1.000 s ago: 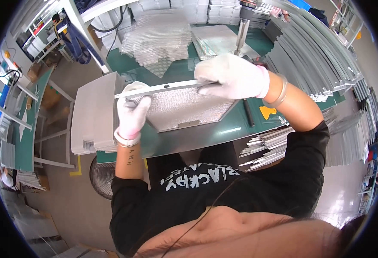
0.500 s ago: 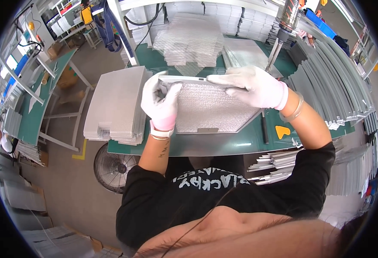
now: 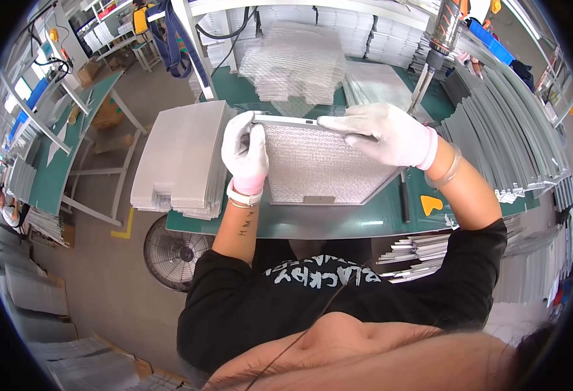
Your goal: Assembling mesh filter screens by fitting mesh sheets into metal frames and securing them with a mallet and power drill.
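Tilted over the green work table is a framed metal mesh filter panel (image 3: 332, 163), silvery and crinkled, with a light metal frame and a small tab at its near edge. My left hand (image 3: 245, 148), in a white glove, is closed round the panel's far left corner, thumb on the near face. At the far edge, my gloved right hand (image 3: 381, 135) pinches the frame toward the right, its fingers lying along the rim. The panel's lower edge is close to the table top; whether it touches I cannot tell.
Left of the panel lies a stack of mesh sheets (image 3: 179, 156). More mesh sheets (image 3: 293, 62) are piled behind. Grey frame strips (image 3: 501, 130) fill the right side. A black-handled tool (image 3: 404, 199) and a yellow scraper-like piece (image 3: 431, 204) lie at right. A floor fan (image 3: 179, 253) stands below.
The whole view has shifted slightly. My left fingers have closed further round the panel's corner, and its mesh face shows a little differently. My right hand keeps its hold.
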Motion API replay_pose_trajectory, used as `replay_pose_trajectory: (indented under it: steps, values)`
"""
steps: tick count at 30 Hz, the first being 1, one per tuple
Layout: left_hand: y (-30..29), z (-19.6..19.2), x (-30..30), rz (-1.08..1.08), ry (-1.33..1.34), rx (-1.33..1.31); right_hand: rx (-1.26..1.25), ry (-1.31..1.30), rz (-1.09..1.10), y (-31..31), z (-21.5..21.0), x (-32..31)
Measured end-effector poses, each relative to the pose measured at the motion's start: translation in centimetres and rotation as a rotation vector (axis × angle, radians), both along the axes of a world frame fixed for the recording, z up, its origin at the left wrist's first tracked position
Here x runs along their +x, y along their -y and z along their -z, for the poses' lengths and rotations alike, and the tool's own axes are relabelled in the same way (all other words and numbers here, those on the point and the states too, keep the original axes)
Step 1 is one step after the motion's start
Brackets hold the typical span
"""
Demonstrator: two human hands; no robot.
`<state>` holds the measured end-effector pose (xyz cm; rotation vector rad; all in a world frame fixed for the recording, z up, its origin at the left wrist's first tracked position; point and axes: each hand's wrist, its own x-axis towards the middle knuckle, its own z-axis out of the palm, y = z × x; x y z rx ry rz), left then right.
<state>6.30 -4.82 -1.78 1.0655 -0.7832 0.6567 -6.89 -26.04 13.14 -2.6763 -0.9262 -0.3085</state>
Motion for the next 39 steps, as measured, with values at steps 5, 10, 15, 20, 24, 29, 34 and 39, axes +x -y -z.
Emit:
replay_pose_trajectory:
  steps: [5,10,15,20,24,29,34,39]
  values:
    - [0.3,0.2,0.4,0.051,0.028,0.069,-0.008,0.092,-0.036,0.2,0.3,-0.2]
    - [0.2,0.9,1.2,0.073,-0.106,0.125,-0.024,0.634,0.216,1.0,1.4,-3.3]
    - [-1.7,-4.8,1.0,0.045,-0.033,0.17,0.738,0.595,0.891,8.4,14.7,-9.5]
    - [3.0,-15.4,-5.7,0.089,0.964,0.845,-0.076,-0.202,1.541,11.0,28.9,-14.3]
    - [10.4,-8.3,-8.4,0.164,1.235,1.132,0.008,-0.13,1.509,12.3,31.9,-13.4]
    - [12.1,-5.6,-7.3,-0.089,1.114,1.166,1.087,-0.214,1.073,8.6,22.1,-19.3]
    - [13.4,-4.2,-9.3,-0.157,0.723,0.856,0.401,0.233,0.914,7.8,10.1,-24.9]
    - [14.3,-3.5,-9.5,-0.239,0.624,0.838,0.593,0.486,0.789,5.8,6.6,-24.9]
